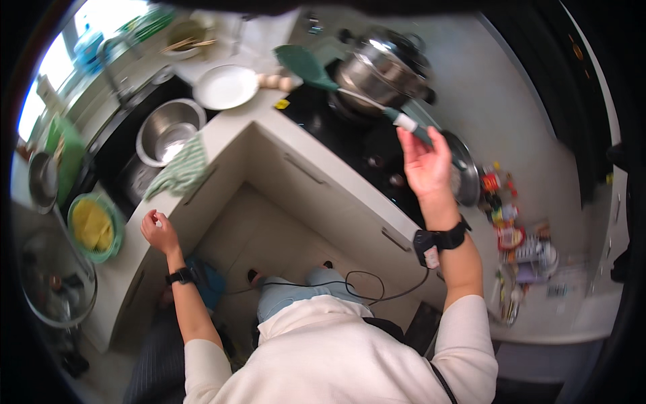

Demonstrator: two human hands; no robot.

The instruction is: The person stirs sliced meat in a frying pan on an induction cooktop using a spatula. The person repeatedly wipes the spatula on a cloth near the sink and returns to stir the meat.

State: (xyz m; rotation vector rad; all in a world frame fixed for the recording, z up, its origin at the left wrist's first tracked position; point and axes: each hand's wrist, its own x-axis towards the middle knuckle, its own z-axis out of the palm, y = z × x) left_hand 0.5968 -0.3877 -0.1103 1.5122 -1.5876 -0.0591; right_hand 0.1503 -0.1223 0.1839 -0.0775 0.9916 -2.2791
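Note:
My right hand (425, 164) is closed around the dark green handle of a green-headed spatula (308, 66), raised over the black cooktop (353, 146). The spatula's head points to the upper left, in front of a lidded steel pot (383, 65) on the cooktop. Just behind my right hand a pan (465, 169) is partly hidden. My left hand (159, 233) hangs beside the counter edge with its fingers curled and nothing seen in it. Near it are a green-and-white striped cloth (182, 166) and a green basket (120, 227) holding something yellow.
A steel bowl (146, 134) stands in the dark sink below the faucet (113, 81). A white plate (226, 87) and several eggs (273, 82) lie on the corner counter. Seasoning bottles and packets (507, 222) stand at the right. A black cable (404, 295) hangs from my right wrist.

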